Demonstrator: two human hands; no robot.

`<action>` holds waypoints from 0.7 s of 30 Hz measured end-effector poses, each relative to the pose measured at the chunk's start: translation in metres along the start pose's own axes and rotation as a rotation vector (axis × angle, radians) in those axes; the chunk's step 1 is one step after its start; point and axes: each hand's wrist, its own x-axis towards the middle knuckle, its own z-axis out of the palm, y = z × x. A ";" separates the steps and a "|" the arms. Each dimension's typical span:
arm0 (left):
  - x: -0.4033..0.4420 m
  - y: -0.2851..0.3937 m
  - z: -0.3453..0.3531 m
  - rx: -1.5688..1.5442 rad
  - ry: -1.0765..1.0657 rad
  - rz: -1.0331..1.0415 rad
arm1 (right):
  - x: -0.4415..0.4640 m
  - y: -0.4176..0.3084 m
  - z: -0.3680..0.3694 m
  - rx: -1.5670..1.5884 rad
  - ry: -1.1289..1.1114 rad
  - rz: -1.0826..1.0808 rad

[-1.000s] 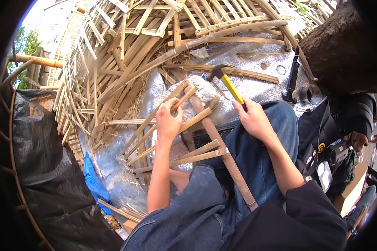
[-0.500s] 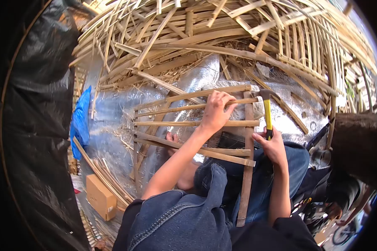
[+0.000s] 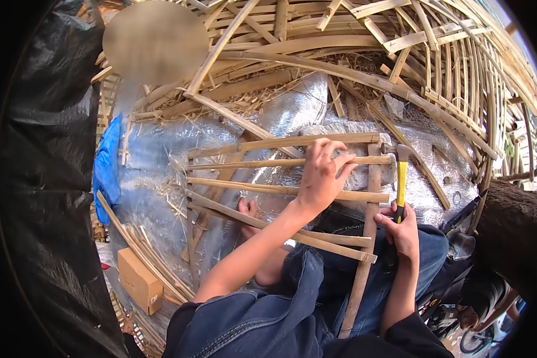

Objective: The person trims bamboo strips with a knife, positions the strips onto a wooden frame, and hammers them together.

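A ladder-like frame of bamboo slats lies across my lap, several thin strips crossing an upright bamboo strip (image 3: 364, 262) on its right side. My left hand (image 3: 323, 179) is closed around the second slat (image 3: 250, 163) near its right end, just below the top slat (image 3: 268, 144). In my right hand (image 3: 402, 231) is a hammer (image 3: 401, 182) with a yellow and black handle, gripped low. The hammer stands upright, its metal head just right of the slat ends. A stone block (image 3: 386, 173), partly hidden, sits behind the frame's upper right corner.
Bamboo latticework (image 3: 340, 45) curves around the far side. Silvery foil sheeting (image 3: 152, 149) covers the ground. On the left are a black tarp (image 3: 48, 179), a blue plastic sheet (image 3: 107, 170) and a cardboard box (image 3: 139, 280). A log (image 3: 513, 209) is at right. A blurred oval hides part of the upper left.
The view has shifted and turned slightly, so the frame and both hands appear farther right and lower. My left hand still grips the slat, and my right hand still holds the hammer upright.
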 end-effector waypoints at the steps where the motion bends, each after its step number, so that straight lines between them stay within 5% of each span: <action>1: 0.000 0.003 -0.002 0.037 -0.002 -0.010 | 0.000 0.001 0.000 0.014 -0.004 0.005; 21: 0.004 0.007 0.002 0.132 -0.036 -0.049 | 0.001 0.003 -0.006 0.063 -0.070 0.013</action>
